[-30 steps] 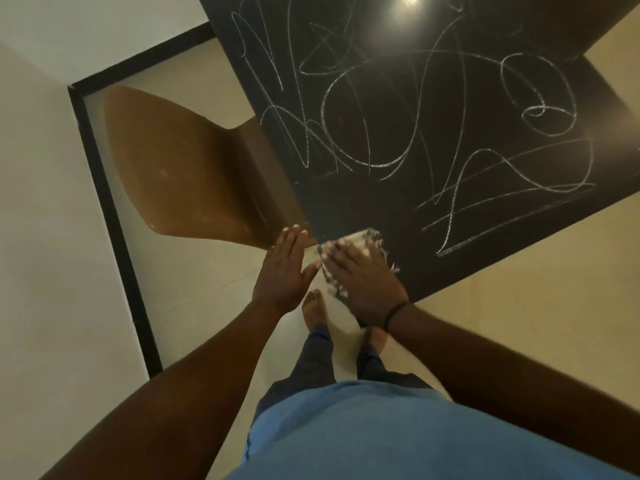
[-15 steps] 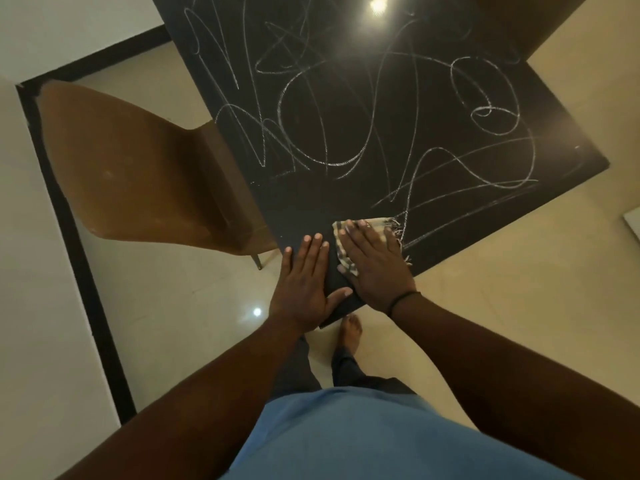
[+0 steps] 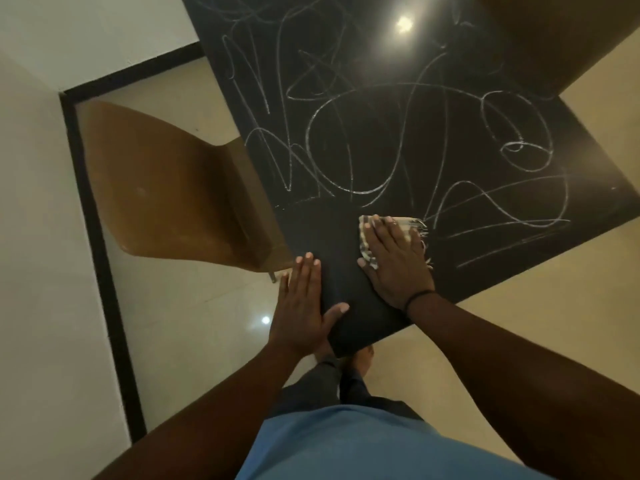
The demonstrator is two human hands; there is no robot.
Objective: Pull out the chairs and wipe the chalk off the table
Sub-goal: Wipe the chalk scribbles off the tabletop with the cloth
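A black table (image 3: pixel 346 327) covered in white chalk scribbles (image 3: pixel 349 147) fills the upper middle of the view, its near corner pointing at me. My right hand (image 3: pixel 394 261) presses flat on a pale checked cloth (image 3: pixel 408 223) lying on the table near that corner. My left hand (image 3: pixel 303 303) rests flat with straight fingers on the table's left edge beside the corner. A strip of table around the hands is free of chalk. A brown chair (image 3: pixel 166 199) stands at the table's left side, its seat partly under the top.
A second brown chair (image 3: pixel 568 39) shows at the top right behind the table. A white wall with a black skirting (image 3: pixel 93 216) runs along the left. Beige tiled floor (image 3: pixel 519 334) lies to the right and below. My feet stand under the table's corner.
My right hand has slid the cloth farther onto the table, away from the corner. My left hand has come down from the air onto the table's edge.
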